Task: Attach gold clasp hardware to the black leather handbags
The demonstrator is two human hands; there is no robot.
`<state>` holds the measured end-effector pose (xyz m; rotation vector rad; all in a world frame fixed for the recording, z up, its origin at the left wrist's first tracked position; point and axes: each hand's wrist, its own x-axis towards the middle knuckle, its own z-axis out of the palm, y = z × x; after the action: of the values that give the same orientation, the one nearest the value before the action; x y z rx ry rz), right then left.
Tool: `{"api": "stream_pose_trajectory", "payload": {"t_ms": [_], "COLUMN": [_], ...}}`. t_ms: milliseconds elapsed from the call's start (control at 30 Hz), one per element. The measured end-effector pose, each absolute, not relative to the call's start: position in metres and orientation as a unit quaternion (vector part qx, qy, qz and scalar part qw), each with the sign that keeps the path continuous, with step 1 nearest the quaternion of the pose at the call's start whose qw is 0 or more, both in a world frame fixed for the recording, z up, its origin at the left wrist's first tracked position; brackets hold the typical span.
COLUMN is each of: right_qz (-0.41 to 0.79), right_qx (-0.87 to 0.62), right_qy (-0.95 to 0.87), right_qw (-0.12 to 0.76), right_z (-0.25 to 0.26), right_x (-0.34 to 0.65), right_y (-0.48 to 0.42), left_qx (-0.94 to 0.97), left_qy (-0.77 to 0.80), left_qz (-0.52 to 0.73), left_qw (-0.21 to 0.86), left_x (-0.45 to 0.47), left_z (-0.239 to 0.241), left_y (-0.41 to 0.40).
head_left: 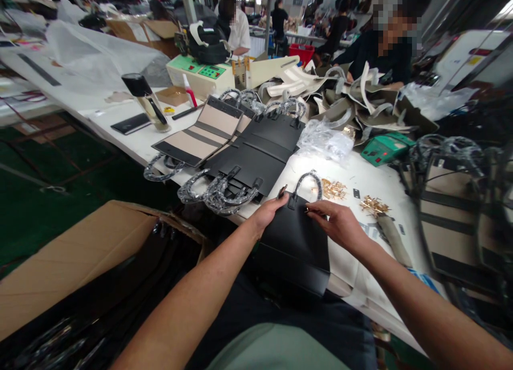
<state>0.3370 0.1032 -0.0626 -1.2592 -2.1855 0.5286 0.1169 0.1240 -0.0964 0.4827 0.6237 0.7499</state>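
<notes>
A black handbag panel (298, 241) leans from my lap against the table edge, its wrapped handle (320, 183) standing up at the top. My left hand (269, 212) is closed on the panel's upper left edge, thumb in front and the other fingers mostly hidden behind. At the right handle tab, my right hand (339, 220) is closed in a pinch. A tiny gold-coloured fastener (307, 209) shows at its fingertips, too small to make out fully. Just beyond the handle lies a pile of small gold metal fasteners (333, 189).
More black bag panels (260, 145) with wrapped handles are stacked on the white table (298, 169), left of centre. A second fastener pile (372, 205), a green device (387, 148) and clear plastic (326, 140) lie beyond. An open carton (80, 247) stands lower left. A person (385, 49) sits opposite.
</notes>
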Motion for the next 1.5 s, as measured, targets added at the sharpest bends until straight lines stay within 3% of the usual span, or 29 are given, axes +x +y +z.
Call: {"api": "stream_pose_trajectory", "payload": {"t_ms": [567,900,1267,1500], "right_qz": [0.184,0.24,0.152,0.225], "right_qx": [-0.561,-0.5,-0.524,-0.475], "right_qy": [-0.76,-0.79,-0.808,-0.817], "right_qw": [0.272,0.262,0.221,0.235], "right_z": [-0.062,-0.059,-0.059,-0.055], "right_x": [0.32,0.33,0.321,0.332], "right_y": [0.109,0.107,0.102,0.103], "left_qx": [0.252,0.271,0.281,0.291], "left_qy": [0.318,0.339,0.342,0.368], "left_qz": [0.366,0.387,0.394,0.381], "left_qw": [0.837,0.813,0.805,0.797], "left_x": [0.117,0.12,0.118,0.12], "left_z": [-0.098,-0.097,-0.094,-0.1], "left_y": [0.123,0.122,0.12,0.122]}}
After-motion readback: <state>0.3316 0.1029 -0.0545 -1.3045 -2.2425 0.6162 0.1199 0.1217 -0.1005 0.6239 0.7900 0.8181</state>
